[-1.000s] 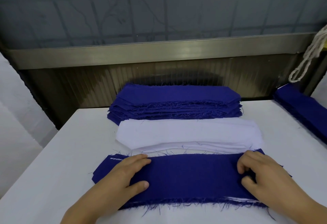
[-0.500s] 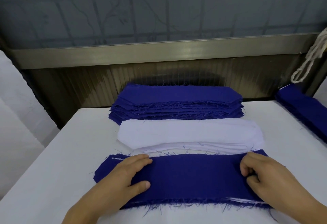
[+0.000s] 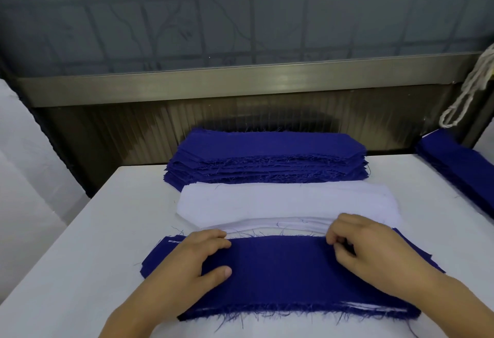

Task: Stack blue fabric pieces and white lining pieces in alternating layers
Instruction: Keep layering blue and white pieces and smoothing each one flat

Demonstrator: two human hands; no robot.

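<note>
The near stack has a blue fabric piece [image 3: 280, 271] on top, with a white lining edge [image 3: 374, 306] peeking out at its lower right. My left hand [image 3: 192, 263] lies flat on the stack's left part with straight fingers. My right hand [image 3: 374, 252] sits over the stack's far edge, fingers curled by the fabric edge. Whether they pinch anything is hidden. Just beyond lies the pile of white lining pieces [image 3: 288, 201], and behind it the tall pile of blue pieces [image 3: 267, 156].
The white table [image 3: 93, 244] ends at a dark wall panel and metal ledge [image 3: 240, 81] behind the piles. More blue pieces [image 3: 459, 166] lie at the right edge. A cream cord [image 3: 465, 92] hangs at the upper right.
My right hand has slid left and away from me, from the stack's right end to its far edge beside the white lining pile. My left hand has stayed flat in place.
</note>
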